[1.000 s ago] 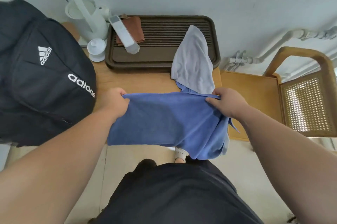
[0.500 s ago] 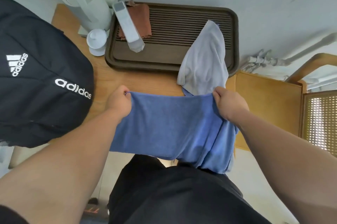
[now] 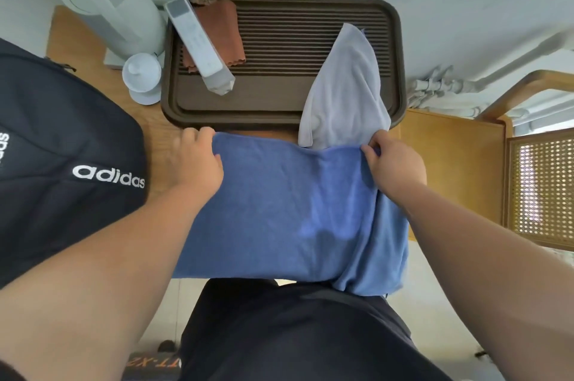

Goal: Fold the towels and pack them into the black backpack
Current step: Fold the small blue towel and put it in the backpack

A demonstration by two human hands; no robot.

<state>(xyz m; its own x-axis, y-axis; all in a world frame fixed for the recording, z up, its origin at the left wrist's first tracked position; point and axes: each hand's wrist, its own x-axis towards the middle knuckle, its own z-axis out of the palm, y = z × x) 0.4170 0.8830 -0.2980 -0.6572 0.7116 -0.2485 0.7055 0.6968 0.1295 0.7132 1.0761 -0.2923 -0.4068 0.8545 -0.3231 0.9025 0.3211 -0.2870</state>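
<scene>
backpack: black backpack (image 3: 62, 163) at left on bench (image 3: 77, 36), white "adidas" lettering readable
blue towel: blue towel (image 3: 279, 210) spread flat at the bench's near edge, right part hangs off
tray: brown slatted tray (image 3: 279, 110) behind towel
grey towel: grey towel (image 3: 344, 88) lies half on the tray, near end under the blue one
left hand (image 3: 195, 163): pinches towel's far left corner
right hand (image 3: 394, 166): pinches far right corner
floor print: orange letters, partly cut, unreadable
</scene>
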